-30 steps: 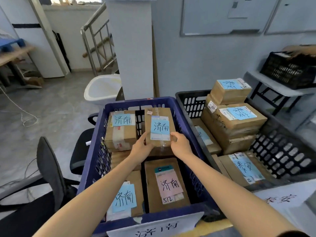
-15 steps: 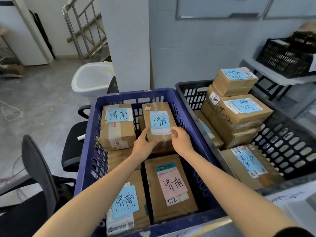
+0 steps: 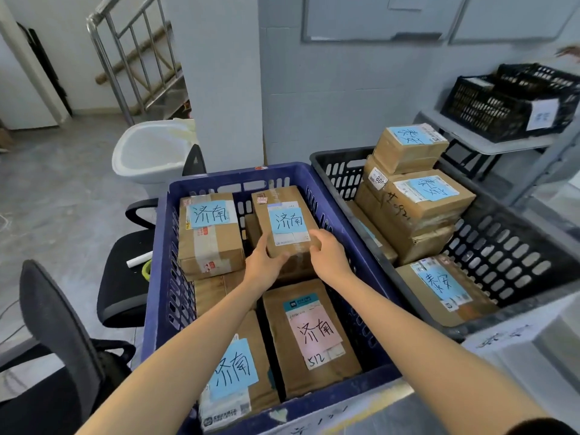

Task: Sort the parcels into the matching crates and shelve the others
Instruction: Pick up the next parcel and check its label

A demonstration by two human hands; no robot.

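Note:
A cardboard parcel with a blue handwritten label lies at the back right of the blue crate, resting on other parcels. My left hand grips its near left corner. My right hand holds its near right corner. Around it in the same crate lie a parcel at the back left, a pink-labelled parcel in front, and a blue-labelled parcel at the near left. The black crate to the right holds several parcels with a different blue label, stacked at its back.
Black office chairs stand left of the blue crate, one with a white roll on its seat. A white tub sits behind, beside a white pillar. Another black crate sits on a side table at the right.
The parcel has settled lower into the back right of the blue crate, with both hands still on its near corners. The camera has moved closer and tilted down.

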